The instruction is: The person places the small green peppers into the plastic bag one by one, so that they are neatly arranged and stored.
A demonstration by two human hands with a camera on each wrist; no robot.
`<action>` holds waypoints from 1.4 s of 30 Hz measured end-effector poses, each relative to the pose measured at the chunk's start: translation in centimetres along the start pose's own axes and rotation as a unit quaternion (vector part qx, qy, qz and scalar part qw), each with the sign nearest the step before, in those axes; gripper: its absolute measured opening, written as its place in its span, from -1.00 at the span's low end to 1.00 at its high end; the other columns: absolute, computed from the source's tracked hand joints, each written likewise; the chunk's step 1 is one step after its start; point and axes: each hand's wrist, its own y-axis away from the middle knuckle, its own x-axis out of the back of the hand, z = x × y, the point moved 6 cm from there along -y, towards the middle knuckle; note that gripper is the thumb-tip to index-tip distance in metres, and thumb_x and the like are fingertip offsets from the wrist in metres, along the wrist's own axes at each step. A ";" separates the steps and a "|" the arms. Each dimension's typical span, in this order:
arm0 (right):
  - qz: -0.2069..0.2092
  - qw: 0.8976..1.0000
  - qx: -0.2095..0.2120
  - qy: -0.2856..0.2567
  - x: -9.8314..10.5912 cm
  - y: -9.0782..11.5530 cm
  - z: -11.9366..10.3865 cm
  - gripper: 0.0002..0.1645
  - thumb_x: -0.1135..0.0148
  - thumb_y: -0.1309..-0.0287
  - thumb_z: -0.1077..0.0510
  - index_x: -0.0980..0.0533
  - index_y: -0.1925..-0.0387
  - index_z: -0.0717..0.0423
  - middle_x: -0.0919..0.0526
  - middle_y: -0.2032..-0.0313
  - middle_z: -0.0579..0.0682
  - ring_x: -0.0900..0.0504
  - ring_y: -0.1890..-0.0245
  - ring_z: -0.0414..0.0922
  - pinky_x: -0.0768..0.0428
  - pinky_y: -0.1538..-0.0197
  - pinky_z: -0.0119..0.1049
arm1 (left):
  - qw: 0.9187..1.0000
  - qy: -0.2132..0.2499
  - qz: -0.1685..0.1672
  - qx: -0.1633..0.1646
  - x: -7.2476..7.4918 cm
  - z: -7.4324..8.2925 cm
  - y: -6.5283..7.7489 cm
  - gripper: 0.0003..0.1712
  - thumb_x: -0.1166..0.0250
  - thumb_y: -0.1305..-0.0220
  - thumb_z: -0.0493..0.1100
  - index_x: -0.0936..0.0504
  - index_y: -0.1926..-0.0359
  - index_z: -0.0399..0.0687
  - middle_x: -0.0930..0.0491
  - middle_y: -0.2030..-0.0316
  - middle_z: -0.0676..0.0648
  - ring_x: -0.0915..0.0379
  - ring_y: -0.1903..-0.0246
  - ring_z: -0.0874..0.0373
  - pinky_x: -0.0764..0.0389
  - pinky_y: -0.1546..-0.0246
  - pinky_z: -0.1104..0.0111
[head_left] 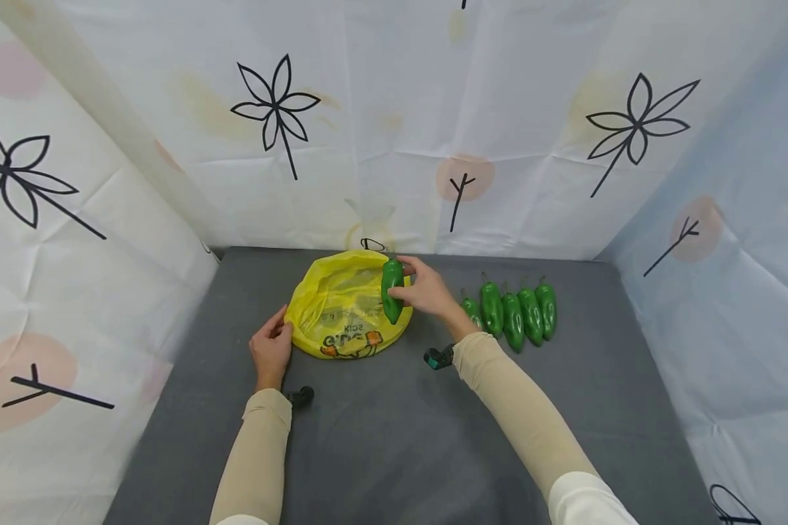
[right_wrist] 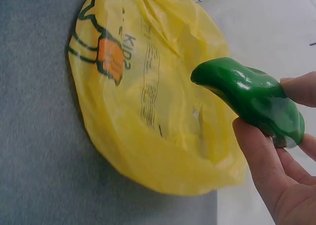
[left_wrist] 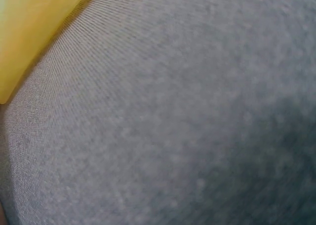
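Yellow thin plastic is the bag with a dark and orange print (head_left: 305,313), lying near the middle of the head view with its mouth spread upward, on the dark grey table (head_left: 381,452). At its left rim, the left hand (head_left: 271,350) pinches the edge. Near the right rim, the right hand (head_left: 431,292) holds a glossy green elongated pepper (head_left: 391,288) between thumb and fingers, with its narrow end down. Because it is so close to this rim, the pepper could, I think, catch the soft edge or drop outside if the fingers let go there. To the right of the centre, five loose green peppers (head_left: 514,321) lie in a row; the right forearm partly covers the leftmost one, so a careless elbow movement might roll it.

From the left wrist, only a piece of the bag shows at the upper left, over the grey surface; the left grip cannot be judged there. If this grip loosened, the rim would perhaps fold inward.

From the right wrist, the fingers grasp the pepper at the right of the frame, near its thicker end. Its smooth, shiny skin could turn or slip from such a fingertip hold.
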 end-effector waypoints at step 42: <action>-0.049 0.983 -0.040 -0.171 -10.1 -4.1 -0.8 -0.07 -0.37 -0.26 0.19 -0.15 -0.56 -0.01 -0.36 -0.35 0.26 -0.64 -0.11 0.21 -0.63 -0.14 0.17 | 1.000 0.015 0.003 -0.005 0.1 0.2 0.2 -0.61 -0.28 -0.36 -0.17 -0.73 -0.16 0.14 -0.77 0.02 -0.16 -0.52 0.32 0.54 -0.44 0.27 0.75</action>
